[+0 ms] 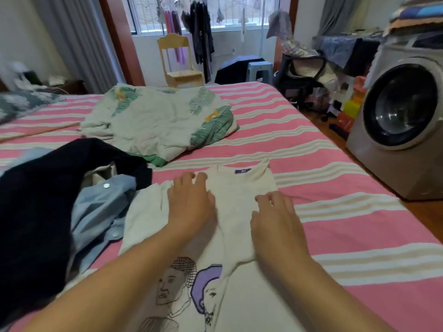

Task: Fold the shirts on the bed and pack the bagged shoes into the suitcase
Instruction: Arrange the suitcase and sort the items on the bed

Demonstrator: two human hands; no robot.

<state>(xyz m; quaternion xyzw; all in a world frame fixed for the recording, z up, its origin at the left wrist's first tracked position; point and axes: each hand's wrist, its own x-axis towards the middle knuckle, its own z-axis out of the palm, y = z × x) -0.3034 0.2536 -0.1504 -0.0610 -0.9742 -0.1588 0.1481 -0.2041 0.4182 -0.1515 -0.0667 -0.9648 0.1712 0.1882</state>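
From the head camera, a white shirt [230, 212] lies flat on the bed [347, 224] at the centre and bottom of the frame, collar pointing to the top of the picture. A small purple label [243, 171] sits inside the neckline, and line drawings of faces, one with a purple patch, show on the cloth at the bottom centre (partly covered by a folded-over flap). The left hand [190, 206] rests on the shirt just left of centre, fingers spread and nearly straight, pressing the cloth. The right hand [275, 219] lies on the shirt's right part, fingers loosely extended and touching the fabric; neither hand grips anything.

The shirt's right edge has bare striped sheet beside it all the way to the mattress edge at the right. On the left, a light blue shirt [100, 212] with white buttons lies crumpled and touching the white one, and a dark garment [36, 200] is piled over it at the lower left. A leaf-print blanket [158, 123] lies bunched above centre, apart from the collar.

The sheet is pink with white and beige stripes. A washing machine [402, 121] stands on the wooden floor at the right, a small wooden chair [178, 61] by the window [227, 13] at the top, and grey curtains [72, 39] hang at the upper left.
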